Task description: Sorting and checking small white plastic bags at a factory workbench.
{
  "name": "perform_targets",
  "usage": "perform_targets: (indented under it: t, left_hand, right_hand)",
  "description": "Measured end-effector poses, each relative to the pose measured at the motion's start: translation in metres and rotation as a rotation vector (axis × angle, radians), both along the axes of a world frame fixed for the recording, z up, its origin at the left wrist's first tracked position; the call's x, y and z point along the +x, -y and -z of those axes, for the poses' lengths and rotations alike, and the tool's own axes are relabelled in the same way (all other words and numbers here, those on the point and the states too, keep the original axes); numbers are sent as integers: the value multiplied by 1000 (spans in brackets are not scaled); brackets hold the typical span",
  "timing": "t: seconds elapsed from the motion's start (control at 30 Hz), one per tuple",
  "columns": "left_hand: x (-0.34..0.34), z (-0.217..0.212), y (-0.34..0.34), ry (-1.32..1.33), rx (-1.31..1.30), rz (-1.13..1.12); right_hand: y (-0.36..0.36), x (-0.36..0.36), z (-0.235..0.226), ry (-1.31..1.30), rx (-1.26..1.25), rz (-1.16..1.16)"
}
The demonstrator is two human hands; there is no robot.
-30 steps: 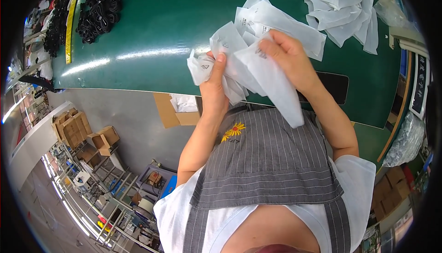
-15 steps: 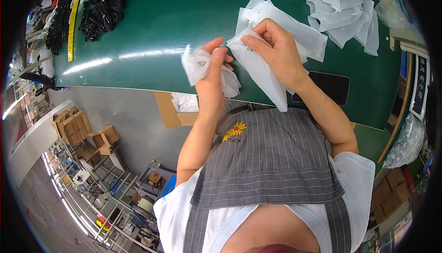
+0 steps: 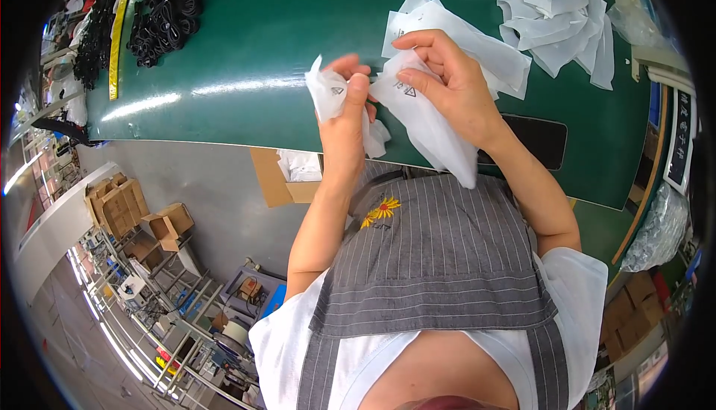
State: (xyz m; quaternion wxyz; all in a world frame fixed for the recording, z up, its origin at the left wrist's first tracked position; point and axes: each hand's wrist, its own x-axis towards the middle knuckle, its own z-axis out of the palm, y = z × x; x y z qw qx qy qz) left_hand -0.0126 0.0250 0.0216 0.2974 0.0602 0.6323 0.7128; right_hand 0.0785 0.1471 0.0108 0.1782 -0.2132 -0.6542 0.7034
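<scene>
My left hand (image 3: 343,134) is closed on a crumpled, translucent white plastic bag (image 3: 327,95) that sticks out on both sides of the palm; its fingertips are blurred. Close beside it, my right hand (image 3: 464,100) pinches another thin white plastic bag (image 3: 429,126) between thumb and fingers. This second bag hangs down over the table's front edge toward my apron, and its upper end comes near the left fingers. Small printed marks show on both bags. Just beyond my right hand, several flat white bags (image 3: 496,63) lie overlapping on the green table (image 3: 253,44).
A loose heap of white bags (image 3: 556,7) lies at the far right. Behind my right wrist is a black phone-like slab (image 3: 541,141). Coiled black cables (image 3: 168,14) and a yellow strip (image 3: 119,44) lie at the far left. An open cardboard box (image 3: 270,179) stands below the table edge.
The bag in my right hand has turned and bunched, its lower end swinging slightly right and down. My left hand has shifted a little right, with its bag turned.
</scene>
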Motion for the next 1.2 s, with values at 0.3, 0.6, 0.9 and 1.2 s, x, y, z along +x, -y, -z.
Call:
perform_targets:
  t: [0.3, 0.6, 0.9, 1.2]
  left_hand:
    - [-9, 8, 7, 167, 24, 153]
    - [0, 1, 0, 119, -79, 140]
    - [-3, 10, 10, -177, -245, 184]
    - [-11, 13, 9, -82, -253, 312]
  right_hand:
    - [-8, 7, -5, 4, 35, -72]
    - [-9, 8, 1, -49, 19, -36]
    - [-8, 9, 4, 74, 217, -4]
    - [-13, 18, -2, 197, 269, -85]
